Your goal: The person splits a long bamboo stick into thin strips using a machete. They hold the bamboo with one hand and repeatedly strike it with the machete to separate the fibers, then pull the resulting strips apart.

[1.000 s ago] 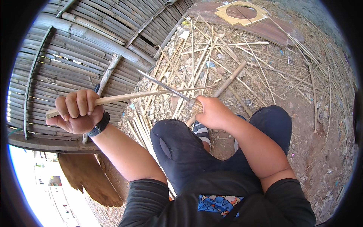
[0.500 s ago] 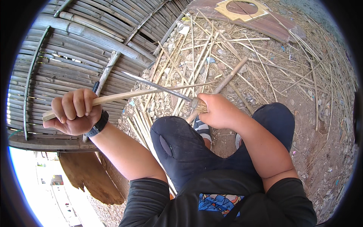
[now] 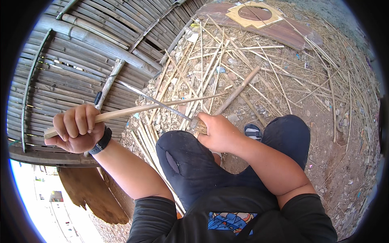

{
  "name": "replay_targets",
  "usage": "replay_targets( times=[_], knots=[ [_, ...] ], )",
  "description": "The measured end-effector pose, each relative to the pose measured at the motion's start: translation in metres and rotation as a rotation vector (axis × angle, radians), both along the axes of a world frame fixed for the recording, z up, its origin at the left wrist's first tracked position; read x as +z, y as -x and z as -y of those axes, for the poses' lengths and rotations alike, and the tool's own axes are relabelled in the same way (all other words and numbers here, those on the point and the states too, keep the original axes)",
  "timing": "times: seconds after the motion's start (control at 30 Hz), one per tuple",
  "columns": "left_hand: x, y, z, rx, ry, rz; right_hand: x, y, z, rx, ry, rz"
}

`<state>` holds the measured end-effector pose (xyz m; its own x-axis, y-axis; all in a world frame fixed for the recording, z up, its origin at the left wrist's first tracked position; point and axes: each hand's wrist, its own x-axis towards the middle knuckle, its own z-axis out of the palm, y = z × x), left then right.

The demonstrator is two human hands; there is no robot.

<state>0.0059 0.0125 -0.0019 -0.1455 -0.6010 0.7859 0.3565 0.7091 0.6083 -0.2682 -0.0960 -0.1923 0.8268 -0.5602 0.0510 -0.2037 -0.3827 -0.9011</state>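
Observation:
My left hand [image 3: 79, 127] is closed around the thick end of a pale bamboo strip [image 3: 129, 111], which points away to the right and thins toward its far tip. In my right hand [image 3: 222, 133] is a knife [image 3: 174, 111] with a long, narrow blade, gripped by its wooden handle [image 3: 198, 125] above my left knee. Its blade slants up to the left and crosses the strip around mid-length. Whether the edge is biting into the strip cannot be made out. My fingers hide part of the handle.
A round stick [image 3: 241, 87] slants on the ground beyond my right hand. Several split bamboo strips [image 3: 210, 71] litter the soil ahead. At the back lies a board [image 3: 298, 38] with a cut-out yellow frame [image 3: 239, 16]. A bamboo slat wall [image 3: 89, 60] stands at the left.
My right hand and the knife have moved left and a little nearer to me, so the blade crosses the strip closer to my left hand. My left hand keeps its grip. My knees have shifted slightly.

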Motion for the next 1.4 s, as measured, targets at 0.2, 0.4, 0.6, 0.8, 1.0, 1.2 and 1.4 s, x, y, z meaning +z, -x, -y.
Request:
replay_targets(
  times=[0.2, 0.4, 0.6, 0.8, 1.0, 1.2, 1.4],
  knots=[
    [-0.001, -0.003, 0.002, 0.019, -0.004, -0.005, -0.03, -0.016, 0.011, -0.124, -0.044, -0.107],
    [0.0, 0.006, 0.004, -0.022, 0.005, 0.003, -0.018, -0.003, 0.006, -0.009, 0.021, 0.094],
    [-0.002, 0.003, -0.002, 0.002, 0.0, 0.025, -0.025, -0.002, 0.011, -0.071, -0.027, -0.051],
    [0.0, 0.0, 0.004, -0.024, -0.008, 0.027, -0.022, -0.005, 0.021, -0.044, 0.01, -0.085],
    [0.0, 0.002, 0.001, -0.03, 0.01, 0.023, -0.012, 0.003, 0.011, -0.001, 0.007, 0.039],
    [-0.001, -0.001, 0.003, -0.033, -0.002, 0.01, -0.027, -0.003, 0.02, -0.05, -0.038, -0.066],
    [0.002, 0.001, -0.001, -0.001, -0.015, -0.027, -0.029, -0.007, 0.016, -0.003, -0.072, -0.029]
  ],
)
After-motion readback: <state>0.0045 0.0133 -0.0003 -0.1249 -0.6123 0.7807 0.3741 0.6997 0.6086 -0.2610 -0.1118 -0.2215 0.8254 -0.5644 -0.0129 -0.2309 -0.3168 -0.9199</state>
